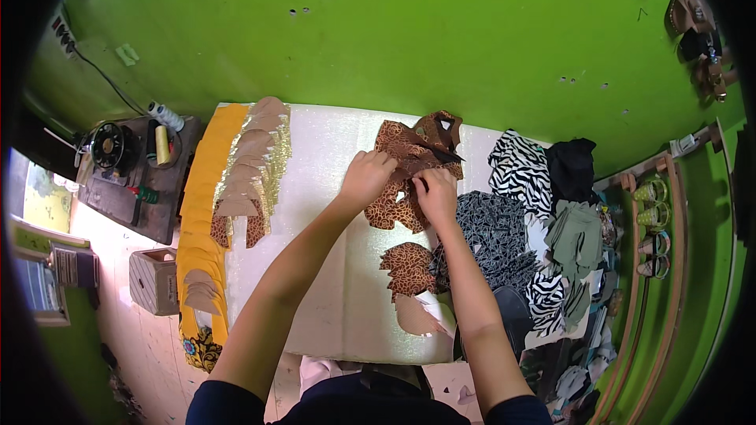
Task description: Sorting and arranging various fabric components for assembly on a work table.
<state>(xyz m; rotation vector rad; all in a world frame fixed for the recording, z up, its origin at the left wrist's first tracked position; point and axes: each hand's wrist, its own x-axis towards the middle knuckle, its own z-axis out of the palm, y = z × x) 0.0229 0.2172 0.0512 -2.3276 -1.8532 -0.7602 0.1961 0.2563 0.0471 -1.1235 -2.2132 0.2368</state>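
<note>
A loose heap of brown leopard-print fabric pieces point(395, 208) lies toward the far side of the table, some folded over with white patches showing. My left hand point(368, 179) is at the heap's left side, fingers curled down on the fabric. From the right, my right hand point(437, 191) pinches at the same print, its fingertips bent inward. Both hands seem closed on this cloth, though the gripped edges are mostly hidden. Nearer to me is a small fanned stack of leopard-print pieces point(411, 267), with tan and white cut pieces point(417, 313) just below it.
On the table's left lie yellow pieces point(206, 165) and overlapping tan, gold-edged pieces point(253, 177). Zebra-print point(520, 169), dark patterned point(490, 236), black point(572, 169) and olive point(575, 232) fabric crowd the right. A sewing machine point(114, 145) stands at far left; sandals point(652, 216) hang on a rack.
</note>
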